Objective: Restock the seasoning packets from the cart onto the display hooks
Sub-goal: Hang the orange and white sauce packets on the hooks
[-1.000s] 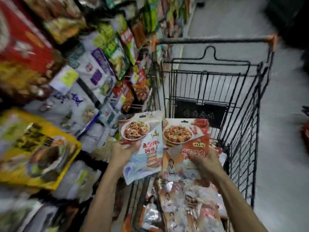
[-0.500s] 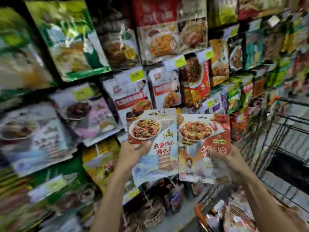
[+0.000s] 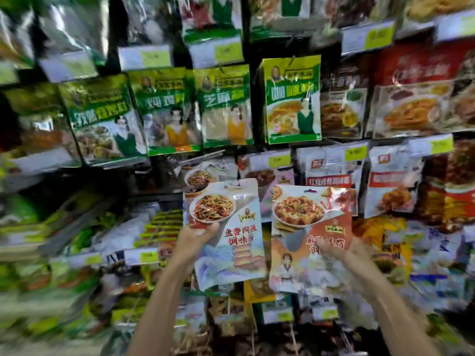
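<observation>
Two packets gripped; left shelves blurred.

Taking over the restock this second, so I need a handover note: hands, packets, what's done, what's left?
Left hand grips the blue-white seasoning packet by its left edge.
Right hand holds the red seasoning packet at its right side.
Both upright, side by side, raised below the green hanging packets.
Done: two packets in hand.
Left: hang both on hooks; cart out of view.
</observation>
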